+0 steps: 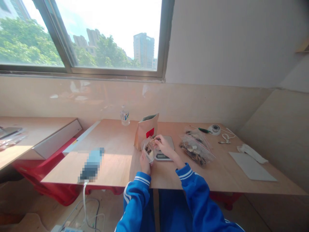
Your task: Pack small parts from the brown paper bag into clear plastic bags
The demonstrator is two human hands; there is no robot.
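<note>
My left hand [145,163] grips the lower side of a small clear zip bag [149,149] with dark and pale pieces inside. My right hand [165,145] pinches the bag's top edge. Both hands hold the bag just above a small digital kitchen scale [166,149] on the wooden table [113,161]. A brown paper pouch [146,130] with a red label stands open just behind the bag. Both sleeves are blue with white stripes.
Filled clear zip bags [196,148] lie right of the scale. A water bottle [125,115] stands at the back. A blurred-out device [91,164] with a cable lies front left. A white round object [214,129], cord, green tool and grey sheet [251,166] are at right.
</note>
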